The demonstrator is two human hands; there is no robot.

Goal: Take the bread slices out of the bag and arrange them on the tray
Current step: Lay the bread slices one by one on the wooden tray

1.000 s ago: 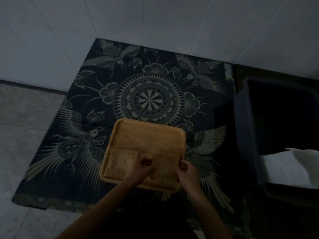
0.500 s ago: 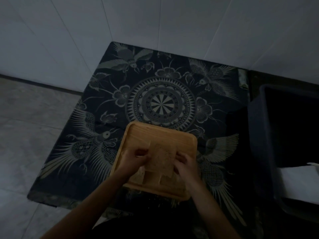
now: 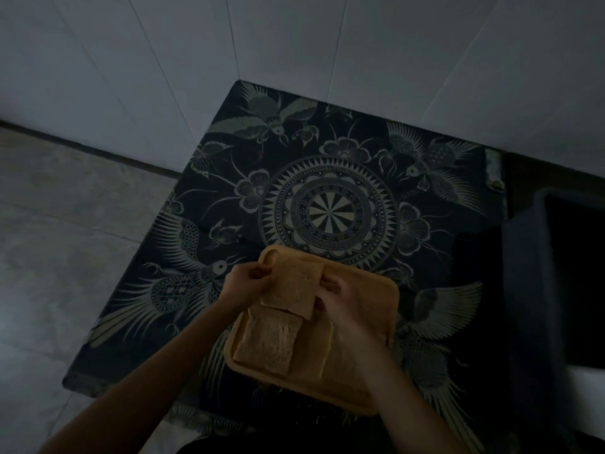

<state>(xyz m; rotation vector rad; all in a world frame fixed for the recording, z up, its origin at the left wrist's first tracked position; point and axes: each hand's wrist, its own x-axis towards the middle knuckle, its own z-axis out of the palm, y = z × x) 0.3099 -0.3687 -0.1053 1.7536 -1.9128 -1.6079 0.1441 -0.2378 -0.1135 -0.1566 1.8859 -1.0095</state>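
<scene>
Tan, square bread slice [image 3: 293, 286] hangs pinched between left hand [image 3: 247, 285] and right hand [image 3: 340, 298] above a wooden tray [image 3: 386, 309] holding another slice [image 3: 268, 345], on the dark bird-patterned counter [image 3: 327, 191].

Dim room: pale tiled wall [image 3: 294, 44], grey floor [image 3: 65, 240], apparently batik-patterned cloth [image 3: 327, 191].

Both forearms are bare to the elbow, no sleeves; left hand [image 3: 244, 283] and right hand [image 3: 340, 298] wear nothing visible.
</scene>
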